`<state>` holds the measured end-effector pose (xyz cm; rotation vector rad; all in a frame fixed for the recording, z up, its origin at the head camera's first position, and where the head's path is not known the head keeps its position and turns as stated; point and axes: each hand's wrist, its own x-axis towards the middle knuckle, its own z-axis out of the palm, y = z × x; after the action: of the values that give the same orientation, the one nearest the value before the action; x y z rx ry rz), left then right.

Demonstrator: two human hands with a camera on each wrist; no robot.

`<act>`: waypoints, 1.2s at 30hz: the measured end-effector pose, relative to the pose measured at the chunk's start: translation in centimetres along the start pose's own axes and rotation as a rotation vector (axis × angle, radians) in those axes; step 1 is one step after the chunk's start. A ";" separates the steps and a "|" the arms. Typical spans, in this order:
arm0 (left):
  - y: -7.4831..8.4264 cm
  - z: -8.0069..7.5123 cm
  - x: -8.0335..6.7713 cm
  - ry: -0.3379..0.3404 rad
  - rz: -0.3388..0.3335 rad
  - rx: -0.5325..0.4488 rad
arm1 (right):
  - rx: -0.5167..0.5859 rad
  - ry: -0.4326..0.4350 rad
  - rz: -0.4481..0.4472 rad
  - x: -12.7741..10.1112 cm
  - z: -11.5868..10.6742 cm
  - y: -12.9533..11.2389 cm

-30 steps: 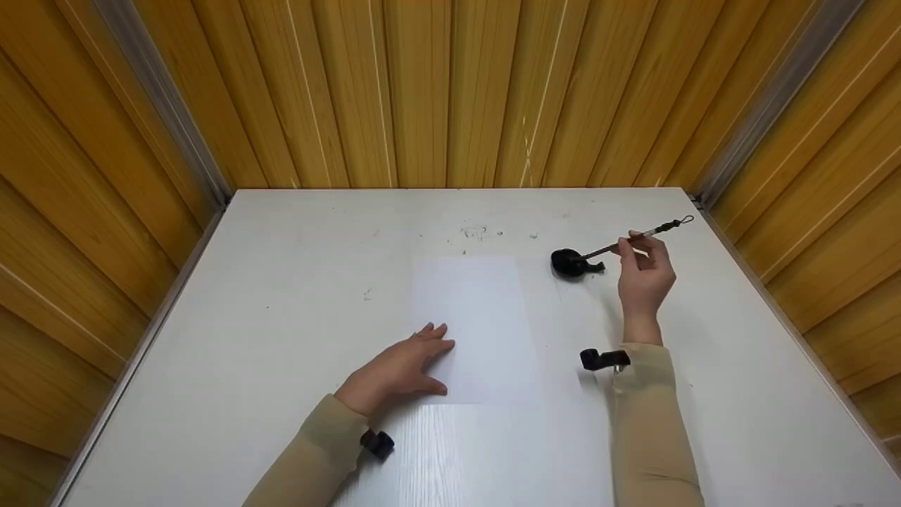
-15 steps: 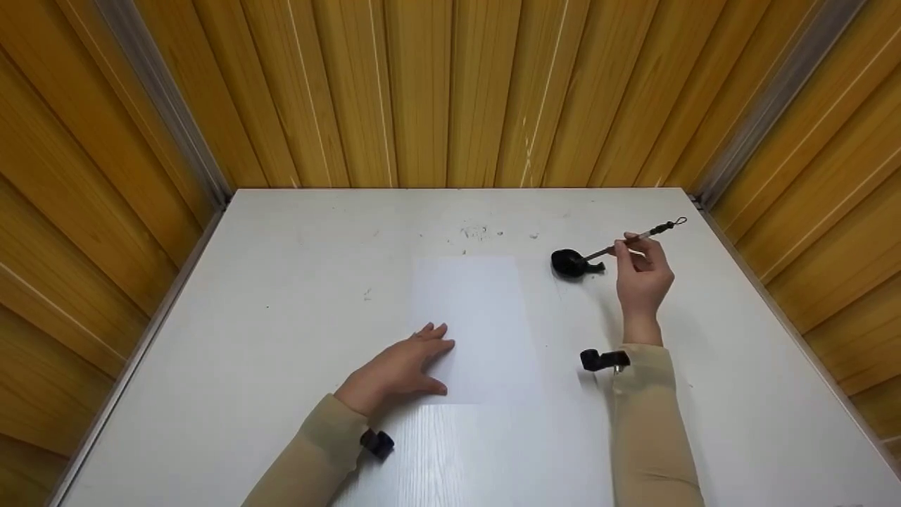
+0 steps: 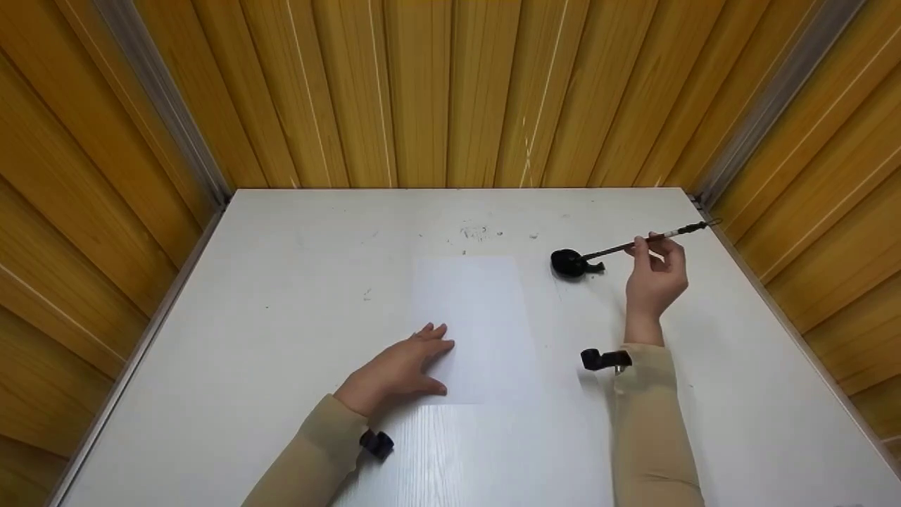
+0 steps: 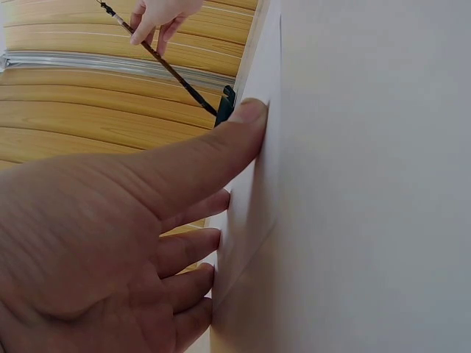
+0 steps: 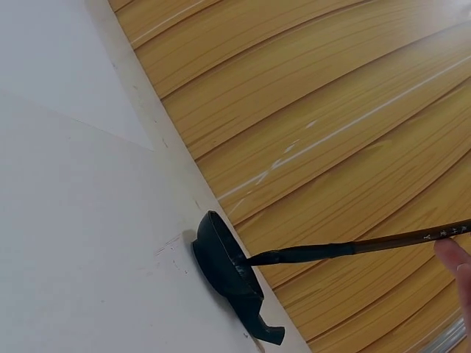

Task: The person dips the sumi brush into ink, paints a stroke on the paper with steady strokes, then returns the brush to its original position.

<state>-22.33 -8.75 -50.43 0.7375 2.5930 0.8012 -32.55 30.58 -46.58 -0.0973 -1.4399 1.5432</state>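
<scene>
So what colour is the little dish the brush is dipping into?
Black ink dish; clearest from the right wrist.

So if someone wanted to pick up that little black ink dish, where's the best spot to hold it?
Probably by the small tail-like handle of the ink dish, coming from its right side. That stub juts out past the shallow round bowl, so fingers could pinch it clear of the ink, and the brush now has its tip in the bowl.

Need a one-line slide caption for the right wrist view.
Brush tip dipped in a black ink dish on the white table.
</scene>
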 end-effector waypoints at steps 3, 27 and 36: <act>0.0 0.0 0.0 -0.002 -0.006 -0.005 | -0.027 -0.003 -0.012 -0.1 0.0 0.0; 0.0 0.1 0.0 0.004 -0.013 0.009 | -0.159 -0.070 -0.089 -0.4 -0.1 0.2; 0.0 0.1 0.1 0.007 -0.012 0.029 | -0.159 -0.063 -0.080 -0.4 -0.1 0.3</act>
<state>-22.40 -8.66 -50.55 0.7276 2.6176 0.7656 -32.50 30.41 -47.10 -0.0862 -1.5968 1.3765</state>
